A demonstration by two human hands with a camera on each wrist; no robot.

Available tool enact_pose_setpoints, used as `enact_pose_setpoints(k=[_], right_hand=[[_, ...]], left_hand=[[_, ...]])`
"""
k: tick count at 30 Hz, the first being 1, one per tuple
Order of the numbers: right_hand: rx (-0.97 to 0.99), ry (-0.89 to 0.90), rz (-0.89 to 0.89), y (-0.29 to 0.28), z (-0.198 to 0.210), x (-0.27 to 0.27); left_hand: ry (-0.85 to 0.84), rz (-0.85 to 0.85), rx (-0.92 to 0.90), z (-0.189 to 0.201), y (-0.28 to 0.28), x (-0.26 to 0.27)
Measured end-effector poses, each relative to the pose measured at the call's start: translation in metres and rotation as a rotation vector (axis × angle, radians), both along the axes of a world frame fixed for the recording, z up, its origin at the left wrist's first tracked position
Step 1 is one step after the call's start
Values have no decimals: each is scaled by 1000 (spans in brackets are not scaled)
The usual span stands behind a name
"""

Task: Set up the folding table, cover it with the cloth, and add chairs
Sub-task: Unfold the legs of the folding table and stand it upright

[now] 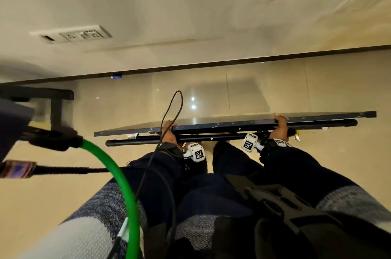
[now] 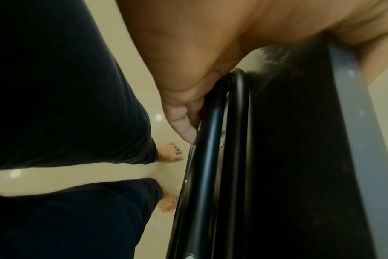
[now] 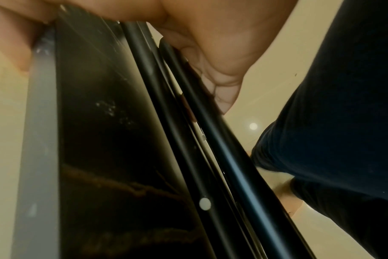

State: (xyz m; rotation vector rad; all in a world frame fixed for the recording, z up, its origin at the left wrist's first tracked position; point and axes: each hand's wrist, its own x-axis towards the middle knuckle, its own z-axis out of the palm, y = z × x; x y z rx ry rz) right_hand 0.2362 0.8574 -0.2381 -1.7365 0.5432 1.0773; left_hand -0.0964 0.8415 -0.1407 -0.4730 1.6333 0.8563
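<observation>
Here, the folding table (image 1: 232,124) stands on edge, folded flat, upright in front of the person's legs above the tiled floor (image 1: 211,87). Left hand (image 1: 169,131) curls over its top edge, thumb side against the black tube legs (image 2: 237,122). Right hand (image 1: 280,127) grips the same edge further along, fingers wrapped over the board. Bare feet (image 2: 171,152) beside it.

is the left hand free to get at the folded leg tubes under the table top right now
Probably yes, but only by letting go. The left hand grips the upper edge of the folded table, and the black leg tubes lie right against its fingers with nothing between; the right hand grips the same edge.
</observation>
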Motion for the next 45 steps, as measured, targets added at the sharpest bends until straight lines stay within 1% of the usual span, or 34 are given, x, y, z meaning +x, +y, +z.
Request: enact_pose_setpoints(k=[6,7,10,12,15,17,19,21,23,24,25,27,29,31,33,35,39,43,45], right_hand=[[-39,-21,53,-88,8,7],[-36,-7,57,-107,6,12],[-50,-53,31,-156,-9,33],[-67,-36,37,-191,-1,37],[-54,-55,46,-250,10,40],[-49,-43,60,-281,3,49],[-62,-61,41,-339,-21,62],[-71,-57,44,-365,-43,74],[-73,-77,41,-418,-49,78],[-92,-83,29,-447,-42,77],[-99,-79,53,-468,-29,73],[-80,-55,72,-512,7,60],[-69,-37,84,-553,31,54],[-91,-32,98,-586,37,56],[-125,-57,121,-622,27,62],[-167,-71,154,-657,13,71],[-155,-75,146,-731,-29,99],[-192,-97,137,-771,-48,105],[-212,-99,146,-784,-54,105]], left_hand=[[4,33,32,9,-95,14],[18,32,35,8,-115,19],[86,-15,9,4,-165,34],[72,-7,-15,4,-203,41],[58,-3,18,6,-263,49],[40,6,22,6,-290,54],[22,9,48,6,-344,53],[25,-24,38,1,-367,52],[25,-21,77,-2,-417,48],[3,-21,85,-3,-445,48],[-12,-24,81,-3,-466,49],[-24,-24,67,-1,-516,50],[-35,-43,65,-2,-560,52],[-40,-68,60,-6,-594,57],[-31,-70,78,-9,-630,66],[-3,-53,49,-21,-670,75],[20,-24,-45,-59,-750,90],[-31,66,-57,-77,-793,109],[-47,63,-51,-87,-808,112]])
